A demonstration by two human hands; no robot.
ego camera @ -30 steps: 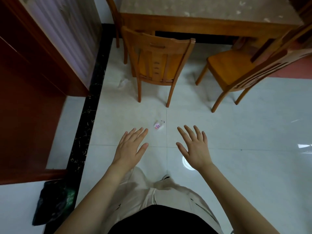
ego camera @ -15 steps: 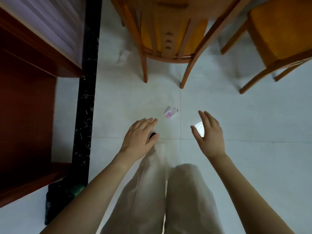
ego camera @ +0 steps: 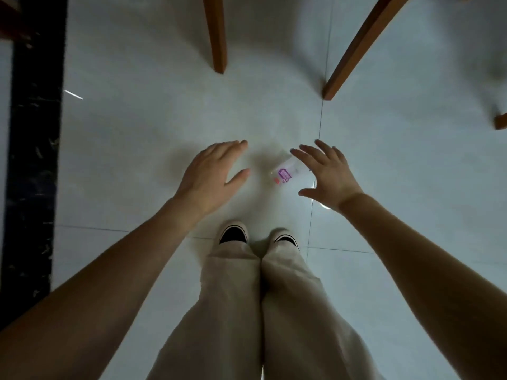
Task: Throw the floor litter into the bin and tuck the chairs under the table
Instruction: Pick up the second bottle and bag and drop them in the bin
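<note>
A small clear plastic wrapper with a purple and pink print (ego camera: 285, 172) lies on the white tiled floor, just ahead of my feet. My right hand (ego camera: 326, 176) hovers over its right side, fingers spread, index fingertip above the wrapper's top end; I cannot tell whether it touches. My left hand (ego camera: 212, 175) is open a short way to the wrapper's left, holding nothing. Two wooden chair legs (ego camera: 218, 34) (ego camera: 359, 48) stand on the floor beyond the wrapper. The seats, the table and the bin are out of view.
A black marble floor strip (ego camera: 33, 160) runs down the left edge. The tip of another chair leg (ego camera: 500, 122) shows at the right edge. My shoes (ego camera: 233, 234) and beige trousers fill the lower middle. White tiles lie on both sides.
The view has tilted down and closer to the floor. Both hands have come down toward the wrapper, the right one now over it. The chair seats have left the view.
</note>
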